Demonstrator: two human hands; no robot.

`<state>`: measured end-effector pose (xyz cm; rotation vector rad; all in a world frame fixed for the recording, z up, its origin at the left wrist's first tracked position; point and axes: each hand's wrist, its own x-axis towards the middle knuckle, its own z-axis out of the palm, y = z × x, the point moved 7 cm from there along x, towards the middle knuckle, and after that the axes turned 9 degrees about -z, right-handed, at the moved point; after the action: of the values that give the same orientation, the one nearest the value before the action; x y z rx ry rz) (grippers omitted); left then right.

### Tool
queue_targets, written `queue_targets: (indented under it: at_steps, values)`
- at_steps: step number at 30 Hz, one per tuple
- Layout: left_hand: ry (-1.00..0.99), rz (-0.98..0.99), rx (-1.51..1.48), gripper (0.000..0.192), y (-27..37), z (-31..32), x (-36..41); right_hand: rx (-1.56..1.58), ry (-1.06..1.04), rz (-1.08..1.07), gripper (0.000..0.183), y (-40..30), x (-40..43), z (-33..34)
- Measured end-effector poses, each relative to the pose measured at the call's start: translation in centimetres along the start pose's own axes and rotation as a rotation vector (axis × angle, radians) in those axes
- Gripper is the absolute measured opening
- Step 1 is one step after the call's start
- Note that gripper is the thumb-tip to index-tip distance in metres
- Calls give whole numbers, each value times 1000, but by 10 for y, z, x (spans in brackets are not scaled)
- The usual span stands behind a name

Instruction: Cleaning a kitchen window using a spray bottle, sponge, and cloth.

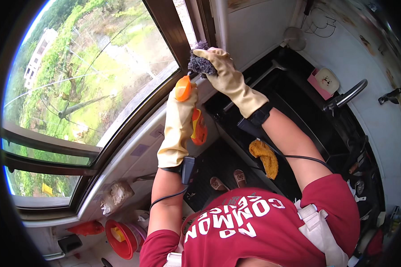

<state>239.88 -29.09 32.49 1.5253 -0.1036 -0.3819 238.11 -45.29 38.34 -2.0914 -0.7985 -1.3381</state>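
Note:
My left hand point(183, 110), in a cream rubber glove, grips an orange spray bottle point(199, 128). Its orange head shows above the fingers, pointing up toward the corner of the brown window frame point(168, 28). In my right hand point(225, 68), gloved alike, is a dark grey, shaggy scrubbing pad point(202, 63). The pad is at the frame's lower corner, close to the spray head; whether it presses on the frame I cannot tell. Behind the left hand runs the white window sill point(147, 131).
To the right lies a black counter with a sink point(294, 113) and a curved faucet point(349, 95). A mustard cloth point(265, 158) hangs on its near edge. A pink holder point(322, 83) stands behind. Below left are a red basin point(120, 238) and a plastic bag point(117, 197). Cables run along both forearms.

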Motion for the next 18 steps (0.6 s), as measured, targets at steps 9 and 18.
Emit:
queue_targets:
  at_steps: [9, 18]
  values:
    - [92, -36, -92, 37, -24, -27, -40, -170, 84, 32, 39, -7, -35, 63]
    - [333, 35, 120, 37, -68, -105, -137, 36, -160, 196, 32, 77, -55, 32]
